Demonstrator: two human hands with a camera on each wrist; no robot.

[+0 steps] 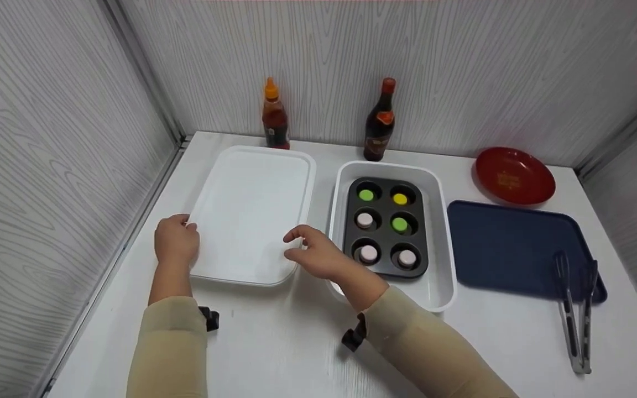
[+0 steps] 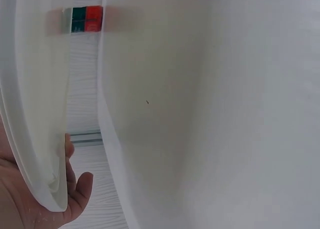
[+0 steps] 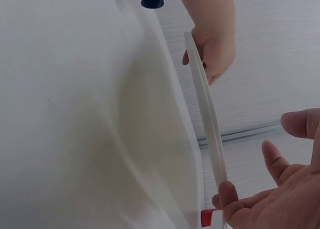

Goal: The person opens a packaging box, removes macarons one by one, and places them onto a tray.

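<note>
White lid btwn hands, tub just R, 2 btls behind

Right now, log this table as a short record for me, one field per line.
Left hand: grips the edge of the white lid
Right hand: touches the lid's right edge, thumb spread
Lid position: held above the table
White box: holds the dark muffin tin
Tin contents: six discs, two green, one yellow, three pale pink
Right side: blue tray, tongs partly over it, red plate behind
Back: orange-capped sauce bottle, dark red-capped bottle
</note>
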